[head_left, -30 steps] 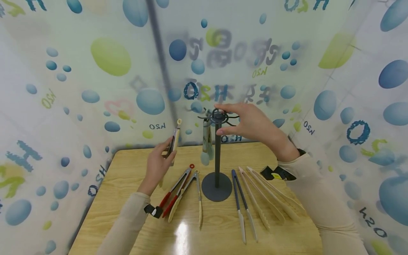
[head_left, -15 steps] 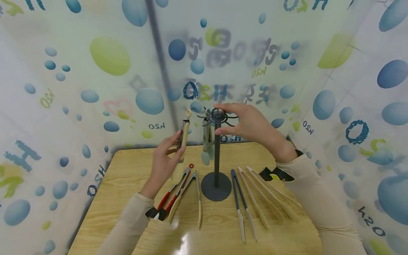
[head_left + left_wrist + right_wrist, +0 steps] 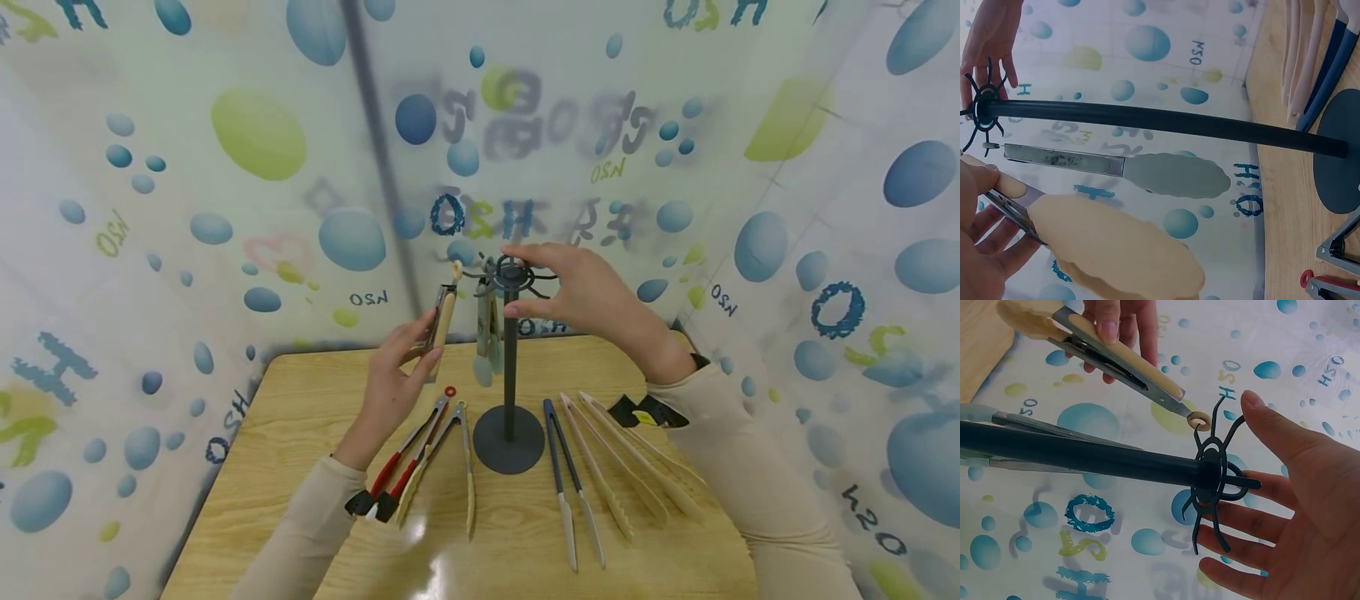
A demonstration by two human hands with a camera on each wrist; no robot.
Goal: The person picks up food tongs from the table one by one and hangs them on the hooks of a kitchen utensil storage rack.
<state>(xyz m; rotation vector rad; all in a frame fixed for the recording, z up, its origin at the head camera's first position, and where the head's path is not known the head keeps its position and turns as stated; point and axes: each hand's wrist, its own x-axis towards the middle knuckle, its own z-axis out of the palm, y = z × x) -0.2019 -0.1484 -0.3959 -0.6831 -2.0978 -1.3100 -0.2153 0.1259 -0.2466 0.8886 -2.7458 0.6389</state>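
Observation:
My left hand [image 3: 390, 387] grips cream-handled tongs [image 3: 445, 321], held upright just left of a dark hook stand [image 3: 511, 358]. In the right wrist view, the tongs' hanging loop [image 3: 1199, 420] lies at the tip of one hook; I cannot tell whether the hook passes through it. Their broad cream heads [image 3: 1116, 244] point down in the left wrist view. Grey-green tongs [image 3: 483, 333] hang on the stand's left side. My right hand [image 3: 596, 292] is spread around the hook ring [image 3: 1210, 462], thumb and fingers on either side; contact is unclear.
On the wooden table [image 3: 300, 417] lie red-handled tongs [image 3: 405, 458] and cream-tipped tongs [image 3: 468, 467], left of the stand's round base [image 3: 495, 454]. Blue-handled tongs [image 3: 570, 467] and pale long tongs [image 3: 603, 467] lie to its right. A patterned curtain [image 3: 187, 292] surrounds the table.
My left hand has carried the cream-handled tongs rightward and slightly up, bringing their loop to the stand's left hook. The right hand has stayed around the hook ring.

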